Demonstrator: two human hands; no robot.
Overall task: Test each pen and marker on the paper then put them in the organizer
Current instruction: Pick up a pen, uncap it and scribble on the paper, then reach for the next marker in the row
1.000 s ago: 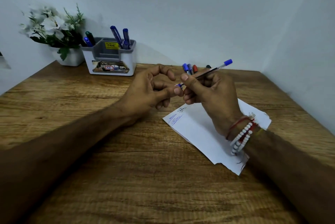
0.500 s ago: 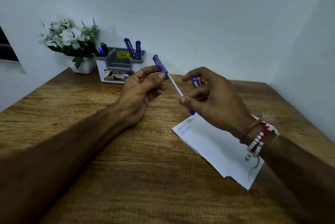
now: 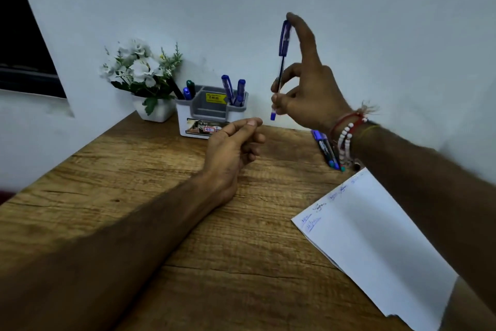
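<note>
My right hand [image 3: 303,89] holds a blue capped pen [image 3: 280,70] nearly upright in the air, to the right of the organizer, forefinger on the cap's top and thumb and other fingers round its lower end. My left hand [image 3: 233,148] rests on the table in front of the organizer, fingers loosely curled, holding nothing. The grey and white organizer [image 3: 212,113] stands at the back by the wall with several pens and markers in its side compartments. The white paper [image 3: 375,245] with blue scribbles lies at the right. More markers [image 3: 326,149] lie behind my right wrist.
A white pot of artificial flowers [image 3: 145,75] stands left of the organizer in the corner. The wooden table [image 3: 161,210] runs to the wall at the back. A dark window opening [image 3: 24,43] is at the far left.
My right hand took the pen alone and lifted it upright toward the organizer. My left hand let go and dropped to the table. The view turned left.
</note>
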